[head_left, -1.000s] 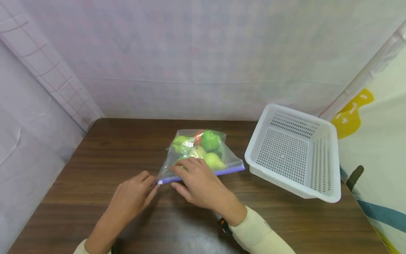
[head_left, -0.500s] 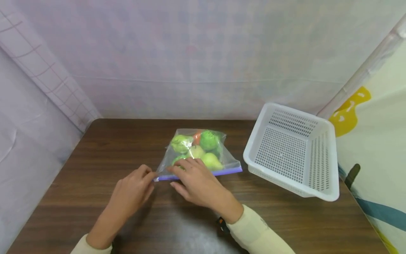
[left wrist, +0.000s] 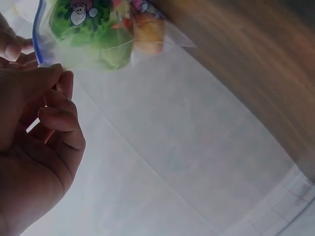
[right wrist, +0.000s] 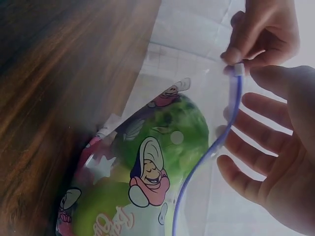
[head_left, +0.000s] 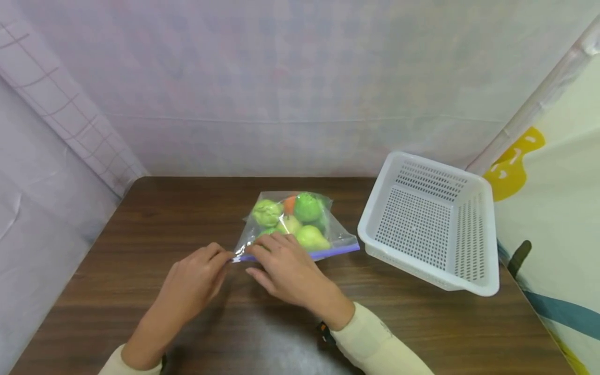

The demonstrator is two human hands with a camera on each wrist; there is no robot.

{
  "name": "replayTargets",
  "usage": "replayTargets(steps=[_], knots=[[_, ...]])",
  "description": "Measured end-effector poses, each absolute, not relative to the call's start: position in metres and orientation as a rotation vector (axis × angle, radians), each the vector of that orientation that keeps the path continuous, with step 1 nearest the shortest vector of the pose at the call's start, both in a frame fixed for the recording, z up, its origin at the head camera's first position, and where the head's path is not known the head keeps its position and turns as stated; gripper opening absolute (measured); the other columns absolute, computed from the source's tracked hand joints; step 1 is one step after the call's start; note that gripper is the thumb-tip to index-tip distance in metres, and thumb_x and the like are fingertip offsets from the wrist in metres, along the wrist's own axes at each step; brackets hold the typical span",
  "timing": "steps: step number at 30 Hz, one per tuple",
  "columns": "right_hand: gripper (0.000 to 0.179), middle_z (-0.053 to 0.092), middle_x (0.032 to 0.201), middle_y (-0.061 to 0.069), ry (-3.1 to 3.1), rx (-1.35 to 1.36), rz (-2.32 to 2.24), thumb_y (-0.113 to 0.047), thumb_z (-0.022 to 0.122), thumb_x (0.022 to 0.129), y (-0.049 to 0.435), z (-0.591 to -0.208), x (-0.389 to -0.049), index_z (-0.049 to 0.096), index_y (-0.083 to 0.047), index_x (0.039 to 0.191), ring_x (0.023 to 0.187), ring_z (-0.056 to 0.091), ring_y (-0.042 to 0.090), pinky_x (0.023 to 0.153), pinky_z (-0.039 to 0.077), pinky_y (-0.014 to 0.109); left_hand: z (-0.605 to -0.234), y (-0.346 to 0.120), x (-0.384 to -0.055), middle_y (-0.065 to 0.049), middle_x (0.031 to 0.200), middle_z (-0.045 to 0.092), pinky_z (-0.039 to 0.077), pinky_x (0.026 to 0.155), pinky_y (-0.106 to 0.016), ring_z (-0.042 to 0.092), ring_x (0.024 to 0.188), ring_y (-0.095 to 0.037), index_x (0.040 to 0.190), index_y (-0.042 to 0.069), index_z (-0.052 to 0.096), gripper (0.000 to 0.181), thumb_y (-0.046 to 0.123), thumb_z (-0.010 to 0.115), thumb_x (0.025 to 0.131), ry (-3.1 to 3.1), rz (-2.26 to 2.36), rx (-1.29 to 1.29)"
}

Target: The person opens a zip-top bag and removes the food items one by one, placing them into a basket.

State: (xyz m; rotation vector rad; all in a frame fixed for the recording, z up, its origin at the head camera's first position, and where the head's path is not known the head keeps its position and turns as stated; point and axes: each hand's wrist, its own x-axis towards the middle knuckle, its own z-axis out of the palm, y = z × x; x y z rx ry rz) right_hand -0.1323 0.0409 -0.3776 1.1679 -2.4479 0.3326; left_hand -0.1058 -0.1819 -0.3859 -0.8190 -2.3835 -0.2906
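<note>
A clear zip bag [head_left: 341,237] with a purple seal strip lies on the table, filled with several green and yellow-green fruits or vegetables and an orange one. Cartoon figures are printed on it, as the right wrist view shows. My left hand [head_left: 194,281] pinches the left end of the strip between thumb and forefinger, beside a small white slider [right wrist: 238,69]. My right hand [head_left: 286,271] lies over the strip just right of it, fingers extended on the bag and thumb apart at the near side. In the right wrist view its fingertips [right wrist: 231,115] touch the bag behind the strip.
A white perforated basket [head_left: 370,224] stands to the right of the bag, near the table's right edge. The dark wooden table [head_left: 178,208] reaches a pale patterned curtain [head_left: 281,94] at the back and sides.
The left hand's thumb and forefinger have come together on the strip's left end, which has moved slightly away from the person. The right hand has stayed nearly where it was.
</note>
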Motion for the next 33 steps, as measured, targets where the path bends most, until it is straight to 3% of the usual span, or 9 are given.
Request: replayTargets(steps=[9,15,21,27,33], knots=[[0.027,0.07,0.112,-0.005,-2.352,1.144,0.392,-0.037,0.068,0.096,0.039,-0.377,-0.136,0.072,-0.019,0.116,0.105,0.064,0.016,0.087,0.05,0.031,-0.364,-0.176,-0.105,-0.003,0.08,0.064,0.048,0.045,-0.024,0.057,0.061,-0.012,0.089,0.002,0.075,0.018,-0.003,0.081,0.073,-2.35,-0.25,-0.879],[0.016,0.07,0.103,-0.008,-2.253,1.117,0.444,-0.033,0.069,0.096,0.031,-0.371,-0.139,0.074,-0.02,0.103,0.099,0.064,0.012,0.084,0.049,0.028,-0.349,-0.17,-0.106,-0.003,0.079,0.064,0.046,0.046,-0.021,0.054,0.06,-0.01,0.091,0.003,0.076,0.018,-0.003,0.081,0.074,-2.336,-0.225,-0.929],[0.013,0.071,0.096,-0.009,-2.176,1.063,0.476,-0.031,0.07,0.096,0.031,-0.367,-0.141,0.075,-0.019,0.095,0.093,0.065,0.011,0.084,0.051,0.026,-0.331,-0.166,-0.106,-0.003,0.079,0.066,0.048,0.049,-0.021,0.056,0.061,-0.01,0.091,0.004,0.077,0.011,0.001,0.079,0.081,-2.417,-0.205,-0.928],[0.011,0.073,0.094,-0.008,-2.152,1.049,0.511,-0.026,0.07,0.096,0.031,-0.364,-0.142,0.077,-0.017,0.095,0.091,0.065,0.011,0.082,0.051,0.025,-0.317,-0.164,-0.109,0.0,0.077,0.064,0.049,0.051,-0.024,0.054,0.061,-0.008,0.091,0.006,0.078,0.004,0.008,0.076,0.088,-2.516,-0.217,-0.931],[0.012,0.073,0.093,-0.007,-2.152,1.04,0.532,-0.024,0.068,0.097,0.032,-0.361,-0.145,0.077,-0.016,0.094,0.09,0.066,0.012,0.083,0.052,0.026,-0.31,-0.16,-0.114,0.002,0.074,0.062,0.045,0.05,-0.025,0.05,0.058,-0.006,0.089,0.007,0.076,0.003,0.009,0.074,0.088,-2.569,-0.253,-0.904]])
